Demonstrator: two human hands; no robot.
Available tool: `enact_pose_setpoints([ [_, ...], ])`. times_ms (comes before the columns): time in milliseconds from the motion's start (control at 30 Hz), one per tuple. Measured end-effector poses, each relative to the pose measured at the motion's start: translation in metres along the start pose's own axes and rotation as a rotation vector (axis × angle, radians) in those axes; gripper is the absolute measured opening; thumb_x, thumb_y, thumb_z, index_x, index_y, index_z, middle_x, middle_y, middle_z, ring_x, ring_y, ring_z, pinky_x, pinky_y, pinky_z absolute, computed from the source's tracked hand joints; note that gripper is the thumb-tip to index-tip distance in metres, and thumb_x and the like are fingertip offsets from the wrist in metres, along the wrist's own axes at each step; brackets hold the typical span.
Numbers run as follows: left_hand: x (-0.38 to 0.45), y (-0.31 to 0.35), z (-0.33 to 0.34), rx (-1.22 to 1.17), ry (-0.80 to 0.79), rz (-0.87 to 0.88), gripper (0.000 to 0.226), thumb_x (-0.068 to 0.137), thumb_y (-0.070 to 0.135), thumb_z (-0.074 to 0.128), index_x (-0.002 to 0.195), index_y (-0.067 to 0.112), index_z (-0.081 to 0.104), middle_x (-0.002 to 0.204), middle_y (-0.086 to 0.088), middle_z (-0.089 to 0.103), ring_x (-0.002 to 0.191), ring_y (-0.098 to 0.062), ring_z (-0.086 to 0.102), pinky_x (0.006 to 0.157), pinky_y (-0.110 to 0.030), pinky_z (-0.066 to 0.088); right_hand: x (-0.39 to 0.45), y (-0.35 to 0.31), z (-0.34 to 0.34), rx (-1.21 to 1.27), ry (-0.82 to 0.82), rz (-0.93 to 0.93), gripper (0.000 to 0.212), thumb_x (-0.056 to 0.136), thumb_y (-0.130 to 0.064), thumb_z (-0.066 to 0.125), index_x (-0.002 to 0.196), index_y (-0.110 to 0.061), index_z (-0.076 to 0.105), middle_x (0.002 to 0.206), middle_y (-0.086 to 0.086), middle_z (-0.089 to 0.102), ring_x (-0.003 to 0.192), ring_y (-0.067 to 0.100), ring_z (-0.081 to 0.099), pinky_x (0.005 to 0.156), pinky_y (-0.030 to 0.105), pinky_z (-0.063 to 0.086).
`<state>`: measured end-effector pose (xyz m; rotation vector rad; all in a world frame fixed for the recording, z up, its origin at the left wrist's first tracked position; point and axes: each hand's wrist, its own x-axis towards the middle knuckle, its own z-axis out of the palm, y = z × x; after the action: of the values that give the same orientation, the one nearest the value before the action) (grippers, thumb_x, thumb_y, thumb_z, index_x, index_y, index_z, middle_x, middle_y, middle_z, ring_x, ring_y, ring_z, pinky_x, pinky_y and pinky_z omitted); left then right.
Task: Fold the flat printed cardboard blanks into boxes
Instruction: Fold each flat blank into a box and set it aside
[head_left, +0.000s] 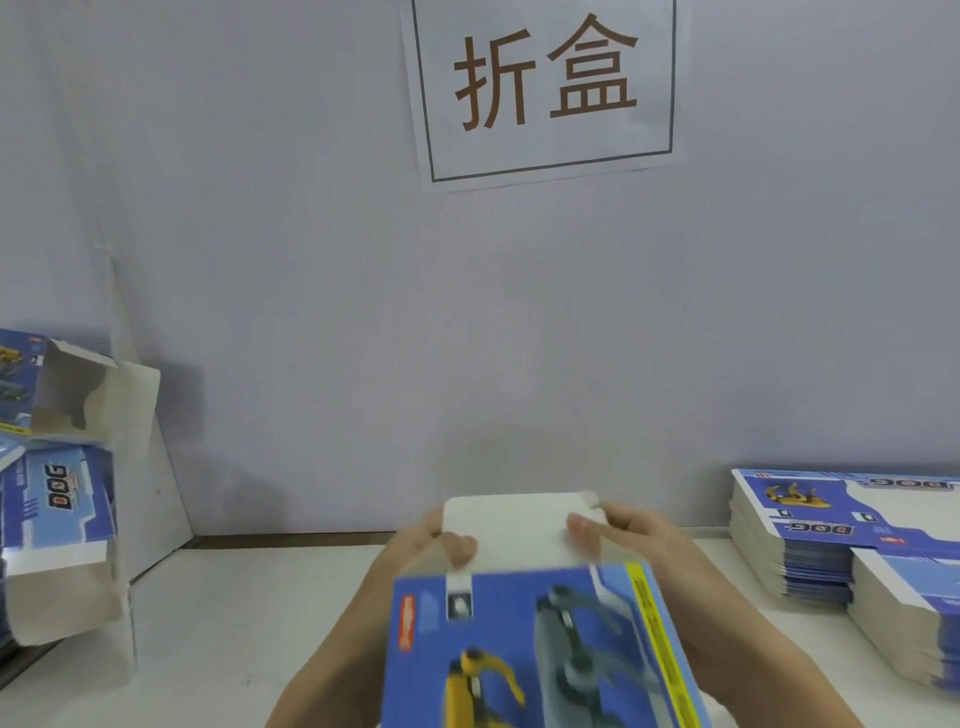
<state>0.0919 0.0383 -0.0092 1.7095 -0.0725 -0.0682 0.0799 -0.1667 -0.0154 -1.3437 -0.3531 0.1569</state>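
Blue box (535, 649), its white flap (519, 535) pinched by left hand (426, 540) and right hand (628, 525): crease squarely along the score, thumbs pressing evenly, I judge.

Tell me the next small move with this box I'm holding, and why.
Probably fold the white end flap down to close the blue box: the left hand and right hand pinch the flap's edges, and it stands raised.

Even, soft light, bluish cast. Faint shadows on wall (311, 312). Box (540, 644) and hands motion-blurred, probably. Wide-angle bending at edges.
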Motion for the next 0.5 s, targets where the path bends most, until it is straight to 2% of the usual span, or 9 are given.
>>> enact_pose_setpoints([
  [33, 0.000, -0.003, 0.003, 0.007, -0.047, 0.008, 0.028, 0.097, -0.008, 0.045, 0.091, 0.013, 0.062, 0.061, 0.006, 0.071, 0.053, -0.006, 0.066, 0.049, -0.013, 0.048, -0.003, 0.002, -0.001, -0.001, 0.039, 0.016, 0.016, 0.087, -0.014, 0.066, 0.087, -0.005, 0.078, 0.087, 0.011, 0.077, 0.069, 0.019, 0.074, 0.055, 0.026, 0.056],
  [100, -0.004, -0.010, 0.004, -0.004, -0.128, 0.060, 0.020, 0.095, 0.001, 0.053, 0.091, 0.018, 0.063, 0.059, 0.010, 0.071, 0.052, 0.000, 0.066, 0.048, -0.011, 0.047, -0.006, 0.003, -0.001, 0.010, 0.094, 0.043, 0.018, 0.096, -0.006, 0.058, 0.096, 0.002, 0.074, 0.087, 0.016, 0.077, 0.069, 0.021, 0.074, 0.053, 0.022, 0.054],
  [167, -0.008, -0.008, 0.007, -0.046, -0.118, 0.042, 0.007, 0.090, 0.014, 0.063, 0.097, 0.014, 0.066, 0.068, 0.005, 0.075, 0.057, -0.006, 0.070, 0.050, -0.014, 0.050, -0.007, 0.000, 0.002, -0.016, 0.115, 0.075, 0.018, 0.098, -0.005, 0.056, 0.099, 0.003, 0.072, 0.087, 0.016, 0.077, 0.067, 0.020, 0.074, 0.052, 0.021, 0.054],
  [300, -0.015, -0.006, 0.011, -0.073, -0.069, 0.065, 0.020, 0.087, 0.019, 0.068, 0.107, 0.016, 0.064, 0.076, 0.000, 0.077, 0.061, -0.012, 0.073, 0.049, -0.018, 0.051, -0.008, -0.005, 0.008, -0.027, 0.142, 0.118, 0.012, 0.095, -0.002, 0.060, 0.099, 0.002, 0.070, 0.072, 0.008, 0.076, 0.055, 0.014, 0.071, 0.044, 0.015, 0.049],
  [433, -0.017, -0.005, 0.012, -0.135, -0.063, 0.082, 0.040, 0.075, 0.025, 0.071, 0.113, 0.020, 0.063, 0.080, -0.003, 0.077, 0.064, -0.017, 0.074, 0.050, -0.021, 0.053, -0.006, -0.007, 0.011, -0.055, 0.199, 0.055, 0.014, 0.091, 0.000, 0.065, 0.101, -0.005, 0.073, 0.074, 0.007, 0.075, 0.058, 0.013, 0.071, 0.046, 0.018, 0.050],
  [500, -0.018, -0.005, 0.011, -0.125, -0.059, 0.132, 0.041, 0.076, 0.022, 0.073, 0.116, 0.022, 0.064, 0.083, -0.003, 0.077, 0.067, -0.018, 0.074, 0.051, -0.022, 0.054, -0.006, -0.007, 0.012, -0.060, 0.214, 0.048, 0.016, 0.091, -0.001, 0.065, 0.102, -0.009, 0.074, 0.077, 0.009, 0.075, 0.060, 0.015, 0.071, 0.046, 0.021, 0.051],
])
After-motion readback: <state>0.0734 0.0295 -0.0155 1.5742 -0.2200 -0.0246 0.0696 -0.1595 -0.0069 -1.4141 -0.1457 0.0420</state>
